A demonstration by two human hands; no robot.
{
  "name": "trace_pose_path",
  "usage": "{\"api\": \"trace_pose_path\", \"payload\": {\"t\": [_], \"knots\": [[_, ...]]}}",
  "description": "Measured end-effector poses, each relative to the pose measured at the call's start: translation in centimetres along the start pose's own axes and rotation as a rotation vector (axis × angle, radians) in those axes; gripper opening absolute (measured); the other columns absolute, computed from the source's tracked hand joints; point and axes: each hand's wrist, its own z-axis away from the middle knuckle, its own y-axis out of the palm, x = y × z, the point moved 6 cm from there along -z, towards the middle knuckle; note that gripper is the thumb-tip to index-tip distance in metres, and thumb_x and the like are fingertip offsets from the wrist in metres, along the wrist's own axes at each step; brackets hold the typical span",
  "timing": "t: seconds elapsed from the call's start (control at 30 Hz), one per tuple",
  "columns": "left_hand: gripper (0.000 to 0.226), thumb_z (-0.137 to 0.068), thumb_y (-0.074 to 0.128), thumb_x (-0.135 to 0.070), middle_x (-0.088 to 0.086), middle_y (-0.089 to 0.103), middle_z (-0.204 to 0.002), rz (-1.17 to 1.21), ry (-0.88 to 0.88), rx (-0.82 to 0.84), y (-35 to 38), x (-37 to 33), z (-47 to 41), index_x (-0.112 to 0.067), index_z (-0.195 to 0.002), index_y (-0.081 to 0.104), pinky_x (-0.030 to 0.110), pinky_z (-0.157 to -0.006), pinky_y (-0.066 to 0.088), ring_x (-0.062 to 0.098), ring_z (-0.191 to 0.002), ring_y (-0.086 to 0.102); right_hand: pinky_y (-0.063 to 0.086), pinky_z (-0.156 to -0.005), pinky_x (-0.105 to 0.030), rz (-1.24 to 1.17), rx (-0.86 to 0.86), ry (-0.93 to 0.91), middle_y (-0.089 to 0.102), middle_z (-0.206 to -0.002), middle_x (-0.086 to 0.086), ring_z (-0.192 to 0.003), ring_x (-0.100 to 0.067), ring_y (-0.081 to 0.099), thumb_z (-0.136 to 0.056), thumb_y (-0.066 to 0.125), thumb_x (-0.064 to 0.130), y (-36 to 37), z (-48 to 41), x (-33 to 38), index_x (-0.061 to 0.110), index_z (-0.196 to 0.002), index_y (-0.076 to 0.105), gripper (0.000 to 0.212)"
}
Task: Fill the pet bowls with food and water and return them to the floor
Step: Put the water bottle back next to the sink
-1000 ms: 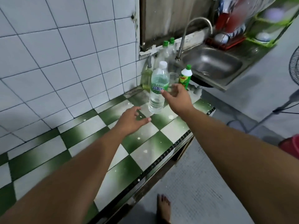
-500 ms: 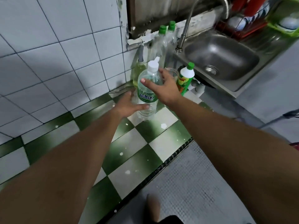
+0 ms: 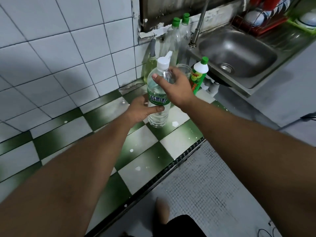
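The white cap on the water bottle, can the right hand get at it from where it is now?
Probably yes. The right hand already wraps the water bottle at its shoulder, just below the white cap. Nothing covers the cap, and the left hand steadies the bottle lower down.

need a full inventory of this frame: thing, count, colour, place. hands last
water bottle: 1, clear with green label and white cap, upright on the counter, held by both hands
tall bottles: 2, clear with green caps, against the wall left of the tap
soap bottle: 1, yellowish with grey spout, by the wall
cleaner bottle: 1, white and green, counter end beside the sink
glass jar: 1, clear, behind the right hand
counter: 1, green and white tiles
sink: 1, steel, right of the counter
tap: 1, steel, at the sink's back left
dish rack: 1, red, behind the sink
left hand: on the bottle's lower body
right hand: on the bottle's shoulder
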Motion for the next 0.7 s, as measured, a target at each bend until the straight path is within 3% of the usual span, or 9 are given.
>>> {"api": "trace_pose_path", "payload": {"t": [0.2,0.3,0.43,0.5,0.57,0.7], "knots": [[0.067,-0.063,0.093,-0.049,-0.012,0.075,-0.114,-0.036,0.026,-0.056,-1.1,0.4,8.5,-0.025,-0.120,0.070,0.027,-0.091,0.054,0.007,-0.105,0.070,0.056,-0.095,-0.039,0.034,-0.032,-0.034,0.073,-0.111,0.008,-0.103,-0.006,0.069,-0.071,0.074,0.064,2.2,8.0,3.4,0.021,-0.122,0.063,0.068],[0.047,-0.074,0.090,-0.033,-0.018,0.073,-0.104,-0.045,0.027,-0.063,-1.8,0.6,13.7,-0.024,-0.115,0.068,0.014,-0.077,0.052,-0.007,-0.089,0.067,0.057,-0.095,-0.041,0.021,-0.044,-0.035,0.073,-0.109,0.008,-0.101,-0.007,0.070,-0.071,0.072,0.067,3.8,12.3,4.8,0.022,-0.120,0.064,0.066],[0.066,-0.065,0.092,-0.046,-0.010,0.074,-0.114,-0.035,0.012,-0.099,-2.8,1.8,19.8,-0.025,-0.123,0.069,0.032,-0.093,0.056,0.009,-0.103,0.070,0.058,-0.092,-0.040,-0.047,-0.006,-0.024,0.073,-0.103,0.007,-0.095,-0.007,0.071,-0.080,0.075,0.053,5.7,17.7,5.8,0.022,-0.111,0.066,0.045],[0.053,-0.072,0.091,-0.034,-0.010,0.076,-0.109,-0.020,0.008,-0.105,-3.1,2.5,23.2,-0.023,-0.119,0.070,0.023,-0.087,0.055,0.001,-0.096,0.071,0.059,-0.091,-0.040,-0.068,0.024,-0.036,0.074,-0.101,0.004,-0.092,-0.007,0.072,-0.082,0.076,0.048,6.8,20.4,6.4,0.020,-0.108,0.068,0.039],[0.048,-0.074,0.090,-0.027,-0.009,0.077,-0.107,-0.002,0.025,-0.142,-3.2,3.1,26.3,-0.020,-0.117,0.070,0.024,-0.087,0.055,0.001,-0.096,0.072,0.058,-0.091,-0.041,-0.053,0.066,-0.065,0.075,-0.101,0.003,-0.093,-0.008,0.072,-0.081,0.076,0.050,7.9,22.7,7.1,0.018,-0.110,0.069,0.044],[0.058,-0.069,0.093,-0.038,-0.008,0.076,-0.112,-0.020,0.006,-0.282,-3.5,4.0,32.9,-0.023,-0.120,0.071,0.033,-0.091,0.057,0.009,-0.099,0.072,0.057,-0.092,-0.042,0.003,0.124,-0.112,0.073,-0.106,0.004,-0.099,-0.010,0.070,-0.072,0.072,0.067,9.6,27.4,8.0,0.020,-0.112,0.069,0.062]]}}
